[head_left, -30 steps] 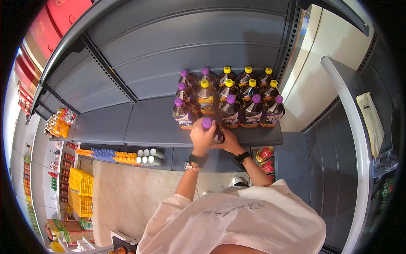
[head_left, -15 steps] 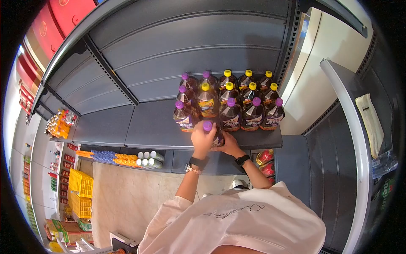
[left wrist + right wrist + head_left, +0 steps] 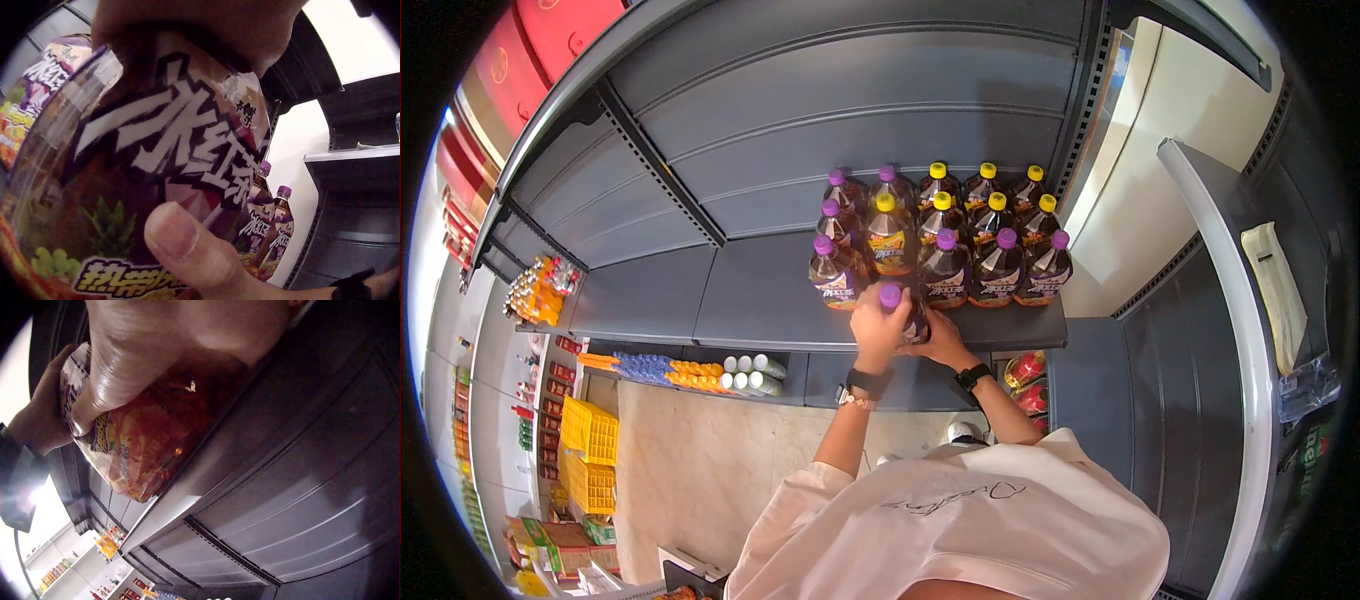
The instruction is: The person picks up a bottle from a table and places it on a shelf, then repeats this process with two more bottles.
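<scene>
A purple-capped bottle of dark drink (image 3: pixel 889 297) is at the front edge of the grey shelf (image 3: pixel 770 322), in front of the bottle rows. My left hand (image 3: pixel 878 325) grips it from above, around the neck just below the cap. Lower down, my right hand (image 3: pixel 943 340) holds the bottle's side, its thumb (image 3: pixel 178 234) across the label in the left wrist view. In the right wrist view the reddish lower part of the bottle (image 3: pixel 140 456) shows beneath my right hand (image 3: pixel 181 337), right at the shelf edge.
Behind stand several purple-capped bottles (image 3: pixel 997 270) and yellow-capped bottles (image 3: pixel 890 240), close together. A grey back panel (image 3: pixel 850 100) rises behind them. White-lidded cans (image 3: pixel 755 374) sit on the lower shelf at left. Yellow crates (image 3: pixel 590 432) stand on the floor.
The head view has shifted very slightly. Both hands keep the same hold on the bottle, which stays at the shelf's front edge.
</scene>
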`<state>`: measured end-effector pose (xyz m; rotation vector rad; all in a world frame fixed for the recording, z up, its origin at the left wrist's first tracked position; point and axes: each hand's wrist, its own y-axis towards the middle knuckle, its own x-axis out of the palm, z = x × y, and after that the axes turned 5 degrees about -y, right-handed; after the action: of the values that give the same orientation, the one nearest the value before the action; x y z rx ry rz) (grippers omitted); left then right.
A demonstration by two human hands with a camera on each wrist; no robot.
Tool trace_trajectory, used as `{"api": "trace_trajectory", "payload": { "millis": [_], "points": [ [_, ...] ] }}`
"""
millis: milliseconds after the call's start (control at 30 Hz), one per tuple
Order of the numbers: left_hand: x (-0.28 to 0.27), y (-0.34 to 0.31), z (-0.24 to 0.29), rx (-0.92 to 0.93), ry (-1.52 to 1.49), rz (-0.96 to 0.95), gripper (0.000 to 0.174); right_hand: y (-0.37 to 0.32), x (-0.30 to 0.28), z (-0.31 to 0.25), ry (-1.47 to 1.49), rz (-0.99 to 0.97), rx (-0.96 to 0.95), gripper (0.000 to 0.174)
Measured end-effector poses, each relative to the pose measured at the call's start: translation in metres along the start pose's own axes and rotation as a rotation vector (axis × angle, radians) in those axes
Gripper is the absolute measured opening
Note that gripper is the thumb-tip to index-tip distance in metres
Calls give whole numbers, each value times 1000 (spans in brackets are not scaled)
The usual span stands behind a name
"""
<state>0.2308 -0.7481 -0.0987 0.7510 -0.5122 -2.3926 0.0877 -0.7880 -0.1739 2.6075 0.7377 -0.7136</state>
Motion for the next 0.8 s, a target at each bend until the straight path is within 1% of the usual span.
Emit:
{"api": "trace_trajectory", "payload": {
  "millis": [100,233,333,500,633,700,800],
  "points": [
    [1,0,0,11,-17,8,25,0,1,2,-57,13,-8,105],
    [0,0,0,2,-7,-4,26,0,4,8,-49,1,-4,105],
    [0,0,1,1,-10,5,25,0,4,7,-56,35,-39,105],
    [1,1,-2,17,-13,5,25,2,2,4,-55,-24,18,105],
    [1,1,-1,16,-14,5,25,0,1,2,-7,-9,18,105],
    [0,0,-1,1,-13,0,26,0,3,5,-32,19,-37,105],
    [1,0,-1,23,-15,18,27,0,3,6,-49,16,-26,105]
  ]
}}
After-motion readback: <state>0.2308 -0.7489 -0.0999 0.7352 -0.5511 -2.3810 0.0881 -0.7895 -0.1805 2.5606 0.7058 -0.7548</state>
